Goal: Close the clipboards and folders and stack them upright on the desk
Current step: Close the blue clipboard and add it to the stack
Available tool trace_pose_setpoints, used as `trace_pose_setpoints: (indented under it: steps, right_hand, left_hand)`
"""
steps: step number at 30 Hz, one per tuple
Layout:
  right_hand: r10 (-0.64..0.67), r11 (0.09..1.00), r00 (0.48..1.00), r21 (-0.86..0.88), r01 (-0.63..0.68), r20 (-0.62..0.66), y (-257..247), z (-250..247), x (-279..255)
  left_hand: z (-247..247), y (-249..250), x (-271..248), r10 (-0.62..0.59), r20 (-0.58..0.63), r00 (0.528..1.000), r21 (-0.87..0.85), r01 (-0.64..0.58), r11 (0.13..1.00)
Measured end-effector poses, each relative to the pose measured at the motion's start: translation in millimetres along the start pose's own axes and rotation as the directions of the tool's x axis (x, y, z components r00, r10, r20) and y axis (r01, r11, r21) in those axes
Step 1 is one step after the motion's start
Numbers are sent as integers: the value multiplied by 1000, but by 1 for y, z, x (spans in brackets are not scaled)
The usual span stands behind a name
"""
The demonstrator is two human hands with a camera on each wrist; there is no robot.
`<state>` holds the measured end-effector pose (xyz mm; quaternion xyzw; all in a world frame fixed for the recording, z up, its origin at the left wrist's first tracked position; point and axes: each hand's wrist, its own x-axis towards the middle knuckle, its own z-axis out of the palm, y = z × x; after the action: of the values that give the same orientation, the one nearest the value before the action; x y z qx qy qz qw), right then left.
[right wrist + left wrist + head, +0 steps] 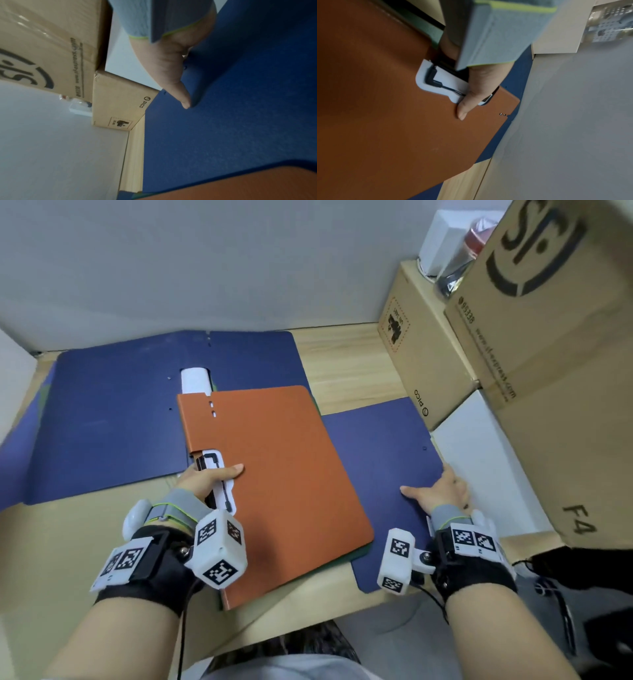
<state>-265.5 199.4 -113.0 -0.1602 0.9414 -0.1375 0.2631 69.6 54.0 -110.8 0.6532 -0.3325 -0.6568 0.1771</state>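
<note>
A closed orange folder (281, 481) lies in the middle of the wooden desk (356, 364), its white clip window on the left edge. My left hand (212, 475) grips that edge, thumb (464, 108) on the cover and fingers hidden underneath. A blue folder (383, 474) lies partly under the orange one on the right. My right hand (436, 491) holds its right edge, thumb (183, 98) on top and fingers out of sight below. Another blue folder (116, 412) lies open at the back left, with a white clip part (195, 378) showing.
Cardboard boxes (421, 350) and a big carton (555, 344) are stacked at the right, on a white box (479, 460). A grey wall (205, 261) closes the back. The desk's front edge runs just below the folders.
</note>
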Motion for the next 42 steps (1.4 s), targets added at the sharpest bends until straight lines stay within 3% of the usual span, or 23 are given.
trace_pose_setpoints:
  steps: [8, 12, 19, 24, 27, 31, 36, 39, 42]
  right_hand:
    - [1, 1000, 1000, 31, -1, 20, -8, 10, -8]
    - [32, 987, 999, 159, -31, -2, -17, -3, -13]
    - [-180, 946, 984, 277, 169, 12, -58, -19, -35]
    - [-227, 926, 974, 306, 223, -20, -71, -34, -44]
    - [-241, 917, 965, 300, 262, -105, -81, -45, -53]
    - [-278, 911, 925, 235, 340, -259, -98, -67, -73]
    - [-395, 852, 838, 191, 487, -377, -129, -91, -114]
    - [-484, 817, 807, 157, 555, -338, -144, -78, -139]
    - [-596, 786, 786, 79, 613, -164, -152, -43, -163]
  left_hand:
    - [-6, 2, -2, -78, 39, 996, 116, 73, 991]
    - [-9, -6, 10, -87, 73, 994, 149, 76, 986]
    - [0, -2, -7, -90, 146, 985, 87, 78, 993]
    - [-4, -5, -8, -76, 176, 981, 20, 74, 997]
    - [-3, -4, -13, -82, 197, 977, 0, 84, 996]
    - [-3, -6, -14, -78, 206, 975, -52, 91, 995]
    - [-5, -5, -8, -79, 80, 994, -16, 80, 997]
    - [-1, -3, -5, -38, 75, 996, -45, 42, 998]
    - [-1, -1, -5, -73, 213, 974, -169, 110, 979]
